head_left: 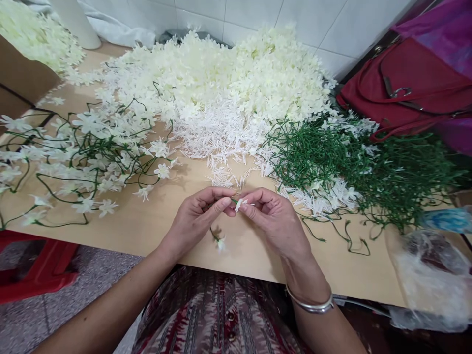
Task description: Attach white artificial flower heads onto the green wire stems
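Near the table's front edge, my left hand pinches a green stem between thumb and fingers. A second end of that stem hangs below the hand with a white flower on it. My right hand, thumb and fingers closed, grips a small white flower at the tip of the stem, where both hands meet. Just beyond the hands lie many thin white sticks. Left of them rest green stems bearing white flowers; to the right is a tangle of bare green stems.
A large heap of cream-white petals fills the back of the wooden table. A red bag stands at the back right, clear plastic bags at the front right. A red stool is at lower left.
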The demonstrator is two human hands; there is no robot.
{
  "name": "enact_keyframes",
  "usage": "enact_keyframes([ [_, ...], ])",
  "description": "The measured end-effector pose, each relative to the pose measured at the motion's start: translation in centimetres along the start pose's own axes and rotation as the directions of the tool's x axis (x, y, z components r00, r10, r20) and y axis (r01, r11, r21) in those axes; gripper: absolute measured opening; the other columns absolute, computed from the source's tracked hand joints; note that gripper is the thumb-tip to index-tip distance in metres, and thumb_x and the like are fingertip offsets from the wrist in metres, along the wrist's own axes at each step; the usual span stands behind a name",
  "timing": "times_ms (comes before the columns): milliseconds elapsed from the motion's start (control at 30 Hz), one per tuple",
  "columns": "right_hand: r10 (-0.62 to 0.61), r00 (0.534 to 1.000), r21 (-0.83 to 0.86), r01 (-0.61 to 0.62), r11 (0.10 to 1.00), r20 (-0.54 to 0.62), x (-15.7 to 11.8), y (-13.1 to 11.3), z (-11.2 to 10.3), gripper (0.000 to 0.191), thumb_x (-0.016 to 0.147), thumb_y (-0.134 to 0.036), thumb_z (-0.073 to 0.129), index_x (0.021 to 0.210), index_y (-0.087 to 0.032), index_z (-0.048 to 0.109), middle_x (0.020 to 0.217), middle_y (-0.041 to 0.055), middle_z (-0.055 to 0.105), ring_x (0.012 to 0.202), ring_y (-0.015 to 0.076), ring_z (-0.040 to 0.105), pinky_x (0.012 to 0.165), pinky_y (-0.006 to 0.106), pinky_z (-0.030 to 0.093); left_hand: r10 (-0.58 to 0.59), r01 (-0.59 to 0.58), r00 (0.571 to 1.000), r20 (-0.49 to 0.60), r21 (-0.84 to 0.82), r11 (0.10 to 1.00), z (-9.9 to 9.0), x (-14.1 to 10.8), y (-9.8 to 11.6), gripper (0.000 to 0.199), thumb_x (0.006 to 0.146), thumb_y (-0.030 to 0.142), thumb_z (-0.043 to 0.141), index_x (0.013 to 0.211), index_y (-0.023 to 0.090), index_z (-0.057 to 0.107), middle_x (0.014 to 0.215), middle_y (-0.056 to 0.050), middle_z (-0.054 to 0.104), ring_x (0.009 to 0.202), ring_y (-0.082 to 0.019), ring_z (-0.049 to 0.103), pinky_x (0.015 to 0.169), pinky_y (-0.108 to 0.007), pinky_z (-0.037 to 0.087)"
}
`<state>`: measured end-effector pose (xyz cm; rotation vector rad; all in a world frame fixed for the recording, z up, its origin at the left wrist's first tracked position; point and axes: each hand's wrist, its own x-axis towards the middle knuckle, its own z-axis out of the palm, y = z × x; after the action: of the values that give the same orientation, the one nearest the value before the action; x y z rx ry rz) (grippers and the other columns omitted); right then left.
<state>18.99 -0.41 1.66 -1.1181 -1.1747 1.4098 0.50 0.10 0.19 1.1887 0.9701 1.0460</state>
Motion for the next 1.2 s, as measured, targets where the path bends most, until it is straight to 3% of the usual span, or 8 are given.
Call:
enact_keyframes([
  [333, 0.038, 0.999, -0.021, -0.037, 0.999, 0.033, -0.2, 0.1, -0.3, 0.021, 0.081, -0.037, 0.088, 0.081, -0.023, 0.072, 0.082, 0.0017, 0.081, 0.080, 0.0182, 0.076, 0.082, 0.036, 0.062, -0.007, 0.006, 1.000, 0.019, 0.057, 0.998, 0.2, -0.3, -0.1, 0.029, 0.096, 0.046, 0.071, 0.089, 0.017, 0.071, 0.076, -0.003, 0.072, 0.067, -0.014, 0.066, 0.054, -0.022, 0.055],
  [600, 0.069, 0.996, -0.077, -0.064, 0.995, 0.054, -0.3, -0.2, -0.3, 0.020, 0.085, -0.035, 0.084, 0.083, -0.021, 0.070, 0.082, 0.0027, 0.081, 0.079, 0.0170, 0.076, 0.081, 0.034, 0.061, 0.054, -0.060, 0.998, 0.038, 0.169, 0.984, 0.2, -0.4, -0.2, 0.022, 0.100, 0.036, 0.067, 0.089, 0.017, 0.070, 0.077, -0.002, 0.073, 0.070, -0.013, 0.069, 0.068, -0.023, 0.055],
  [833, 0.105, 0.989, -0.065, -0.099, 0.993, 0.101, 0.4, -0.1, -0.5, 0.026, 0.084, -0.042, 0.085, 0.082, -0.021, 0.070, 0.080, 0.0026, 0.081, 0.077, 0.0180, 0.077, 0.078, 0.034, 0.063, 0.062, -0.070, 0.997, 0.051, 0.167, 0.983, 0.0, -0.2, -0.4, 0.023, 0.099, 0.038, 0.067, 0.090, 0.017, 0.070, 0.076, -0.002, 0.073, 0.071, -0.014, 0.069, 0.069, -0.024, 0.055],
  [967, 0.118, 0.981, 0.003, -0.120, 0.993, 0.155, 0.8, -0.1, -0.6, 0.026, 0.084, -0.041, 0.085, 0.083, -0.022, 0.068, 0.078, 0.0006, 0.079, 0.078, 0.0175, 0.077, 0.080, 0.034, 0.063, 0.058, -0.062, 0.998, 0.034, 0.129, 0.990, 0.2, -0.2, -0.2, 0.026, 0.099, 0.041, 0.068, 0.088, 0.017, 0.070, 0.076, -0.002, 0.073, 0.071, -0.014, 0.068, 0.069, -0.024, 0.055],
  [1200, 0.120, 0.973, 0.097, -0.142, 0.985, 0.198, 0.8, -0.2, -1.2, 0.029, 0.079, -0.036, 0.090, 0.099, -0.024, 0.071, 0.093, -0.0008, 0.079, 0.086, 0.0150, 0.075, 0.088, 0.033, 0.061, -0.013, 0.013, 1.000, 0.013, 0.025, 1.000, 0.3, -0.3, 0.4, 0.031, 0.097, 0.046, 0.071, 0.088, 0.017, 0.067, 0.075, 0.000, 0.070, 0.060, -0.011, 0.064, 0.061, -0.022, 0.056],
])
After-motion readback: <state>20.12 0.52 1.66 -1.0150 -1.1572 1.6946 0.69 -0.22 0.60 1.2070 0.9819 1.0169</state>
